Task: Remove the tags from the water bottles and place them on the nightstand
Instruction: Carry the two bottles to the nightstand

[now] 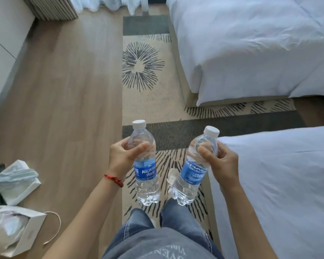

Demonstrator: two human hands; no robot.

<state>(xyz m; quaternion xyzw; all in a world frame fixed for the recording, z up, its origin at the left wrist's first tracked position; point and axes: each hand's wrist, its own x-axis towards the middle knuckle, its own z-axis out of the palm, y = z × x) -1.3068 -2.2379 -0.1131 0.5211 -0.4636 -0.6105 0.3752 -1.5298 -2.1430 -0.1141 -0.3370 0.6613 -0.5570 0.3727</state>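
Observation:
I hold two clear water bottles with white caps and blue labels, one in each hand, above the patterned rug. My left hand (123,156) grips the left bottle (144,161) around its upper body; its blue label (146,171) faces me. My right hand (220,161) grips the right bottle (193,169) near the shoulder, tilted with its cap toward the right; its blue label (194,173) wraps the middle. Both labels are on the bottles. No nightstand is in view.
A white-sheeted bed (281,184) is close on my right and a second bed (251,43) lies farther ahead. A beige patterned rug (150,86) runs between them. Open white boxes and a paper bag (13,230) sit on the wooden floor at left.

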